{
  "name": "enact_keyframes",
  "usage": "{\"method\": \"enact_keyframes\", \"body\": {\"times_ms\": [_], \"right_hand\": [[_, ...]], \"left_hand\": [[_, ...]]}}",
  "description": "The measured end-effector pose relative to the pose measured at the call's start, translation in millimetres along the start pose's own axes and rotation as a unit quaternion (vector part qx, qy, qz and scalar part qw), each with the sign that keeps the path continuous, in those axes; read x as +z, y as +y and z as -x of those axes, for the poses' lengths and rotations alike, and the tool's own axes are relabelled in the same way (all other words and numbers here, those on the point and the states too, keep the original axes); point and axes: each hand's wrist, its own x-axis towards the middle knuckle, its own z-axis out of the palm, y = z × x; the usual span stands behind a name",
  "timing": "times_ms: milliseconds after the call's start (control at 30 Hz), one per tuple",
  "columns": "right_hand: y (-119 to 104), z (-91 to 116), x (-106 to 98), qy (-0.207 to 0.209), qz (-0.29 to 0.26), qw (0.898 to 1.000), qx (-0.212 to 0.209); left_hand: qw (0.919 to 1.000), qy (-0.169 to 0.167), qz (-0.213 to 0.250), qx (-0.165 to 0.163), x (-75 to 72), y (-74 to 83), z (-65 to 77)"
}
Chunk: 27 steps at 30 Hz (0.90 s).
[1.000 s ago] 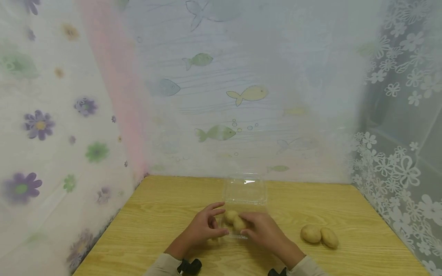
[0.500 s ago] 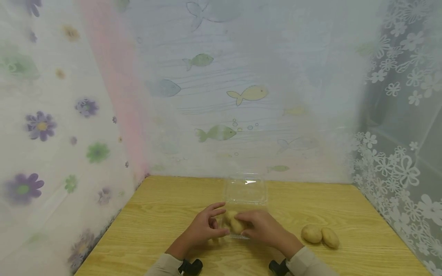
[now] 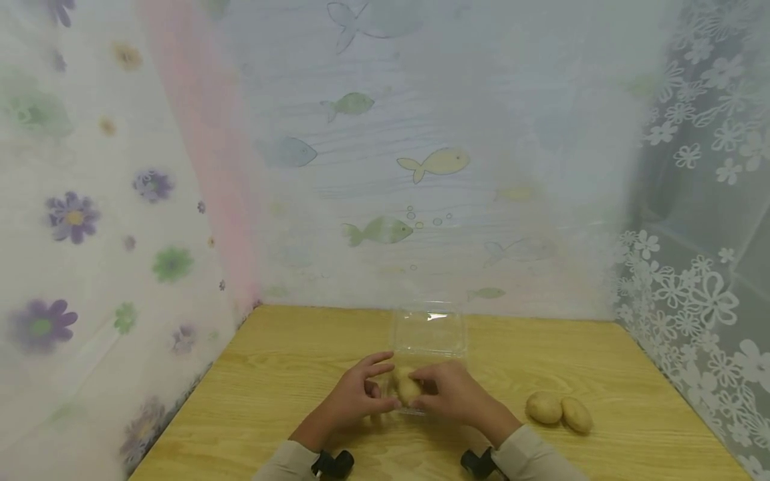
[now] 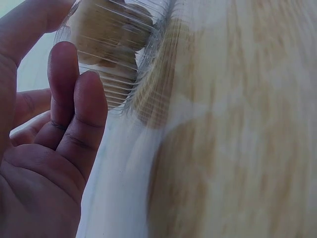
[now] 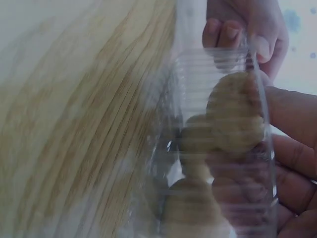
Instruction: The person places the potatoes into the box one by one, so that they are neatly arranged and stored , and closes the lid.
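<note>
A clear plastic container (image 3: 415,412) stands in the middle of the table with its hinged lid (image 3: 428,331) raised at the back. My left hand (image 3: 355,394) grips its left side, two curled fingers against the ribbed wall in the left wrist view. My right hand (image 3: 460,397) reaches inside over the right side and holds a potato (image 5: 235,114) between thumb and fingers. Through the wall in the right wrist view, other potatoes (image 5: 190,208) show lower down in the container, blurred and partly hidden.
Two more potatoes (image 3: 544,407) lie side by side on the wooden table (image 3: 289,341), right of my right hand. Printed curtains with fish and flowers enclose the table at the back and both sides.
My right hand has shifted slightly left and back with the potato, which now sits nearer my left hand and covers another one. The left hand has stayed in place on the container.
</note>
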Motion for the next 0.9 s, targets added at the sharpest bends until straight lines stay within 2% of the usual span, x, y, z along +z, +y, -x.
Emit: {"method": "enact_keyframes", "body": {"times_ms": [333,900], "right_hand": [[-6,-2,5,-0.014,-0.08,0.995,0.053],[-15,-1,12,-0.009,-0.087,0.99,0.107]], "left_hand": [[1.0,-0.001,-0.002,0.004,0.4,-0.1,0.9],[1.0,0.001,-0.001,0.0,0.6,2.1,1.5]]}}
